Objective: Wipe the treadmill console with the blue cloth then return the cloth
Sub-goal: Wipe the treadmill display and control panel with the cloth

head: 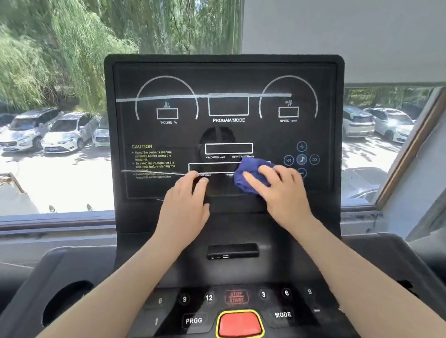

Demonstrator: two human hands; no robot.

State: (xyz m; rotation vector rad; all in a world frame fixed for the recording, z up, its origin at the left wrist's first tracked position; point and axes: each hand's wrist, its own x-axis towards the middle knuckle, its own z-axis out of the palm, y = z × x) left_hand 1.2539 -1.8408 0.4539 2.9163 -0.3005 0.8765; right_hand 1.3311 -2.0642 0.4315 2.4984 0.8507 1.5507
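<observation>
The black treadmill console point(226, 86) stands upright in front of me, printed with white dials and a yellow CAUTION text. My right hand point(282, 190) presses a bunched blue cloth point(247, 174) against the lower right part of the display panel, just left of the round music buttons. My left hand point(186, 208) lies flat with fingers together on the lower middle of the panel, holding nothing, a short gap left of the cloth.
Below the panel are a small black slot point(233, 250), numbered keys, PRGG and MODE keys and a red stop button point(239, 324). A cup holder point(65, 302) sits at lower left. Windows behind show trees and parked cars.
</observation>
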